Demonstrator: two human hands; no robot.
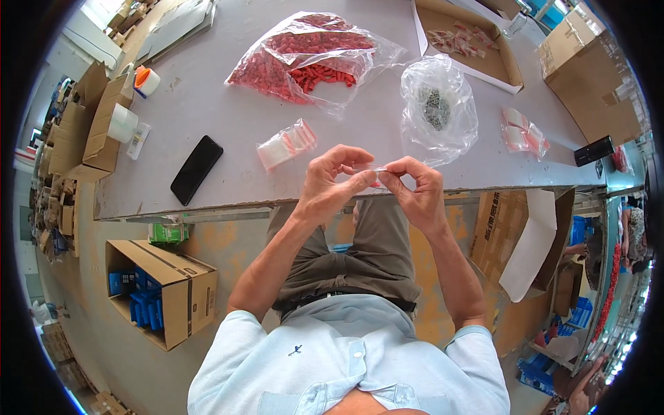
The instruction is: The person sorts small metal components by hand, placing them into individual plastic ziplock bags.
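Over the table's front edge, my left hand (332, 181) and my right hand (419, 191) come together, each pinching a small clear plastic bag (367, 167). A bit of red shows below it, between the fingers; what it belongs to is too small to tell. Just beyond my left hand lies a stack of small clear bags with red edging (287, 144). Further back, a large clear bag of red plastic plugs (315, 59) lies with its mouth spread. Beyond my right hand sits an open clear bag (437, 107) of small dark metal pieces, probably screws.
A black phone (197, 169) lies at the left, near tape rolls (146, 81) and an open carton (104, 128). A shallow cardboard tray (508, 75) holds filled packets. More small bags (523, 131), a black cylinder (593, 151) and a big carton (588, 72) are at the right.
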